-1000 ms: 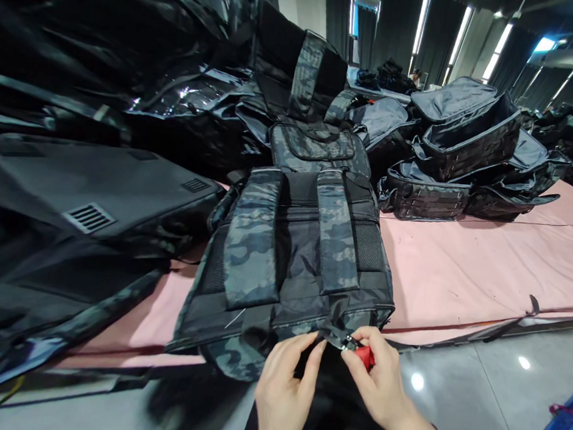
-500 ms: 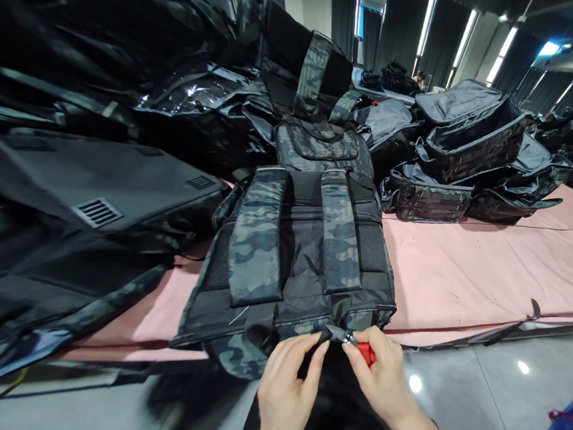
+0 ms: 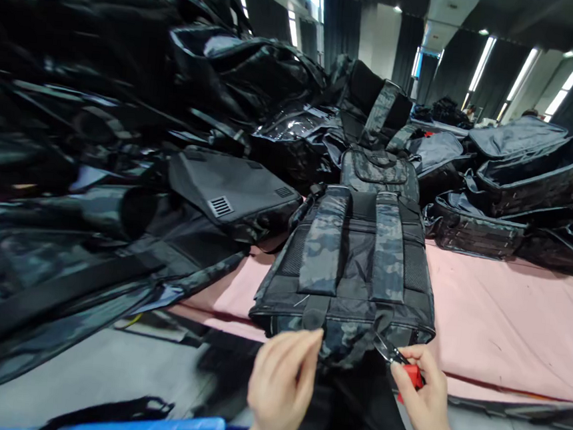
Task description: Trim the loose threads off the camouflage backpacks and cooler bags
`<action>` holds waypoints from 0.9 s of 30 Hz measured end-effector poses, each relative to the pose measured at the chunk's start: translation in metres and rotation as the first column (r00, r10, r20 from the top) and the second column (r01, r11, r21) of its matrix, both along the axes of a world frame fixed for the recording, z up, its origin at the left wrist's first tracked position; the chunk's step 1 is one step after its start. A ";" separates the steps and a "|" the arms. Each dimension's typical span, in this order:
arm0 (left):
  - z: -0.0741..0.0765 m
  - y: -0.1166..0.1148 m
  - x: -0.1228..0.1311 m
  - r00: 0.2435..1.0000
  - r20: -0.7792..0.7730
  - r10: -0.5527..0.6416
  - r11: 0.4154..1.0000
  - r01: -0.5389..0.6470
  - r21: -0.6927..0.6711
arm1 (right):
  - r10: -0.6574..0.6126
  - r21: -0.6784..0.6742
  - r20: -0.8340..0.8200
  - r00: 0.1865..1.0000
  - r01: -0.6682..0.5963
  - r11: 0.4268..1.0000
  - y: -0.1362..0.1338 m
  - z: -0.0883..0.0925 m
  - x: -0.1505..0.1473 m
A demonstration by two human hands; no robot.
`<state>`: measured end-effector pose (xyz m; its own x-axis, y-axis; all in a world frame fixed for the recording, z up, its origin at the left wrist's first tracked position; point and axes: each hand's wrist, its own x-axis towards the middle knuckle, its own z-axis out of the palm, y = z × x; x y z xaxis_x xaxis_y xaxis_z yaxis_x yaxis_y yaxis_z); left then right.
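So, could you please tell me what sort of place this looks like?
Most likely a bag-making workshop: dark bags heaped along a long pink-covered table, open bags stacked further right, and the right hand holding red-handled snips at the bottom edge of a camouflage backpack.

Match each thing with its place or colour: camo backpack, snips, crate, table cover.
1 camo backpack
2 snips
3 crate
4 table cover

A blue, at the bottom edge of the view
B pink
C held in the right hand
D lying flat, straps up

Pairs: 1-D, 2-C, 3-A, 4-B
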<state>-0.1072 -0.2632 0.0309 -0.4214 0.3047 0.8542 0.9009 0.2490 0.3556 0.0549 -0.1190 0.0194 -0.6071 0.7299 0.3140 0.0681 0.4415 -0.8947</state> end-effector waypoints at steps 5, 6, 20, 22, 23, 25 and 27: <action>0.012 -0.012 -0.066 0.976 0.148 0.157 0.952 -0.110 -0.284 | 0.094 0.177 0.029 0.995 -0.097 0.979 0.010 0.015 -0.013; 0.015 -0.012 -0.075 0.971 0.180 0.154 0.929 -0.081 -0.361 | 0.102 0.213 0.048 0.994 -0.110 0.971 0.011 0.020 -0.018; 0.001 -0.009 -0.071 0.956 0.275 0.096 0.957 -0.013 -0.288 | 0.150 0.513 0.235 0.960 -0.253 0.820 -0.001 0.035 -0.098; -0.002 -0.015 -0.069 0.951 0.303 0.059 0.978 0.006 -0.211 | 0.160 0.543 0.273 0.949 -0.289 0.788 -0.002 0.034 -0.103; -0.002 -0.017 -0.068 0.948 0.315 0.040 0.984 0.017 -0.176 | 0.168 0.558 0.292 0.941 -0.310 0.770 -0.002 0.034 -0.106; -0.002 -0.019 -0.066 0.941 0.339 0.013 0.993 0.027 -0.115 | 0.172 0.590 0.334 0.927 -0.348 0.729 -0.002 0.034 -0.110; 0.000 -0.020 -0.065 0.934 0.358 0.006 0.995 0.030 -0.096 | 0.160 0.620 0.372 0.914 -0.373 0.690 -0.002 0.035 -0.114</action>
